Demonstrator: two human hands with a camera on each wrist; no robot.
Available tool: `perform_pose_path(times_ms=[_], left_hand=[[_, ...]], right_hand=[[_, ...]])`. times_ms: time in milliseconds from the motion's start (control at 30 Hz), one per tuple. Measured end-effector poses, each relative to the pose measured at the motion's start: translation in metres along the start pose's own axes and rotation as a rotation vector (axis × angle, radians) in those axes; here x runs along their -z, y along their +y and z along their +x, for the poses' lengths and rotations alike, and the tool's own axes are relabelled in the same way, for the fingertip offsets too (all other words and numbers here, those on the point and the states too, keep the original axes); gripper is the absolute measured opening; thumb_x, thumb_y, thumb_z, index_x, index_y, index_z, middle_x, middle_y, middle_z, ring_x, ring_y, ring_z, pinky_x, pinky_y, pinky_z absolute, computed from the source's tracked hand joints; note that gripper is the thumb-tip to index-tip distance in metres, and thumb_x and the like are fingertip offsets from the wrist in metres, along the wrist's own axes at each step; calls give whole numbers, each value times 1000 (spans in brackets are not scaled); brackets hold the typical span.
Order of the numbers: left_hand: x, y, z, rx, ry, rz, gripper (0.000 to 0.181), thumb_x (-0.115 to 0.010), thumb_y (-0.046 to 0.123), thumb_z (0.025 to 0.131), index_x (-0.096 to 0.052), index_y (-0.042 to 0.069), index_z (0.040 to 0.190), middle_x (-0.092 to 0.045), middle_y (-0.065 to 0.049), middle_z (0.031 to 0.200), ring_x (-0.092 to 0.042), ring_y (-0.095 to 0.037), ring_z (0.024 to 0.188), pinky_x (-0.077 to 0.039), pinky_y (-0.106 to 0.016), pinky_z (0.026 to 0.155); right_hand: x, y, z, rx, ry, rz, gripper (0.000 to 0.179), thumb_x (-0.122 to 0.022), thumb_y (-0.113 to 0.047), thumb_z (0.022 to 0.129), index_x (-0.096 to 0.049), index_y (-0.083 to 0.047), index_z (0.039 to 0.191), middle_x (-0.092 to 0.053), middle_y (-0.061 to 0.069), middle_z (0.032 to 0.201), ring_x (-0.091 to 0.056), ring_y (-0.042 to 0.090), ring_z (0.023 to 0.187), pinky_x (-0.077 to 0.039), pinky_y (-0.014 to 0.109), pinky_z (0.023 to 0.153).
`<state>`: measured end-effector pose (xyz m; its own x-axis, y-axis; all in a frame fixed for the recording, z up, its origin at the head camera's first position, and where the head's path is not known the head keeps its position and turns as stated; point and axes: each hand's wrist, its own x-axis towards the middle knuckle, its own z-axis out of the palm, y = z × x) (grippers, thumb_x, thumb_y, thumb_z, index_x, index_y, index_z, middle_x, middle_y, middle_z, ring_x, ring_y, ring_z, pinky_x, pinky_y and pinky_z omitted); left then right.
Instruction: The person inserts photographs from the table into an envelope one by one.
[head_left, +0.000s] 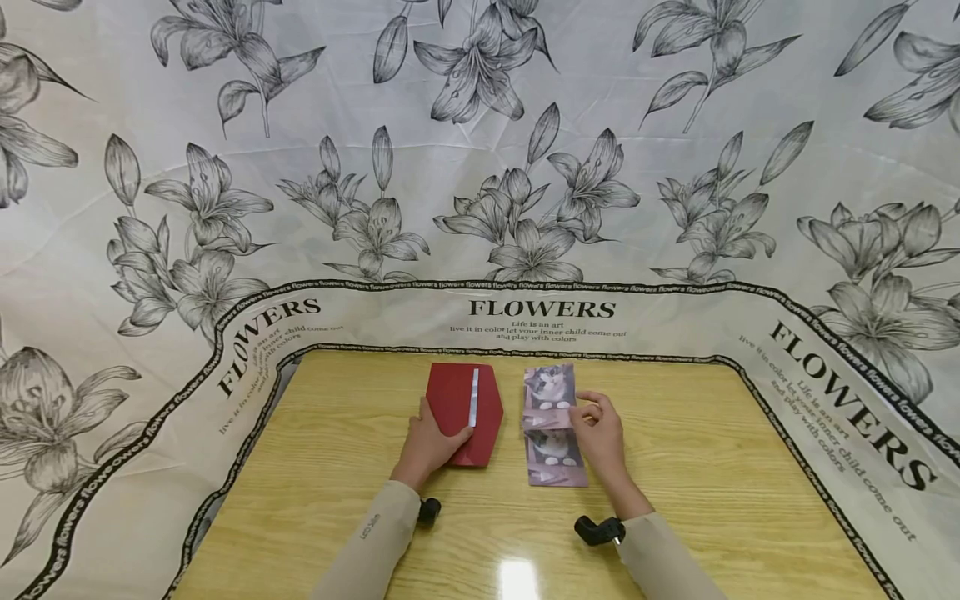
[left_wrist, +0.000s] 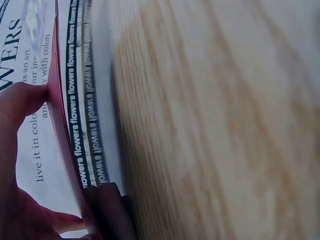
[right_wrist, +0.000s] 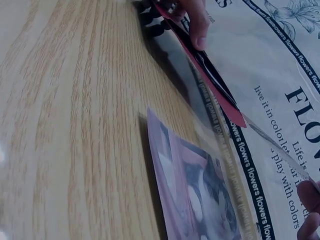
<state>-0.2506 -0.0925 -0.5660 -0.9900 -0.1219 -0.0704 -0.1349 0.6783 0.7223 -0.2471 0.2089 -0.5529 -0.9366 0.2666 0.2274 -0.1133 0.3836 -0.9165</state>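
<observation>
My left hand [head_left: 433,446] grips a red envelope [head_left: 448,390] by its lower end, thumb on top and fingers beneath. A pale, shiny strip [head_left: 474,397] runs lengthwise along the envelope. Seen edge-on in the left wrist view, the envelope [left_wrist: 64,117] is held off the table. Between thumb and fingers, my right hand [head_left: 602,429] pinches the right edge of a cat photo card [head_left: 547,392]. A second, similar cat photo card [head_left: 555,460] is just below it; in the right wrist view that card [right_wrist: 192,187] appears on the table, one end curling up.
The light wooden table [head_left: 337,417] carries a bright light reflection [head_left: 517,579] near its front. A white cloth [head_left: 540,321] with flower drawings and "FLOWERS" lettering walls the back and both sides. Each wrist wears a black camera mount [head_left: 598,530].
</observation>
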Motion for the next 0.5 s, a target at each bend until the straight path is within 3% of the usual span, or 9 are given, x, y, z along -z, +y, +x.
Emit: perform_pose_path(times_ms=[300,500], left_hand=[[0,1,-2,-3,2,4,121,-83,55,89,-15,-5,169,-47,-38,142,-63,-45,116,-55,-58,98],[0,1,0,-4,5,9,121,-83,56,89,-16,-5,168,-47,-38,142,-63,-45,117,-55,-58,99]], right_hand=[[-25,-7,3,-13,-37,65,31,-70,-10,101,-66,-5,131,-75,15,82,-58,13,59,-43,25,54],[-41,-14,3,-25,-55,87,31,-69,-11,101,-67,-6,132,-76,14,86,-54,11,59,-41,25,54]])
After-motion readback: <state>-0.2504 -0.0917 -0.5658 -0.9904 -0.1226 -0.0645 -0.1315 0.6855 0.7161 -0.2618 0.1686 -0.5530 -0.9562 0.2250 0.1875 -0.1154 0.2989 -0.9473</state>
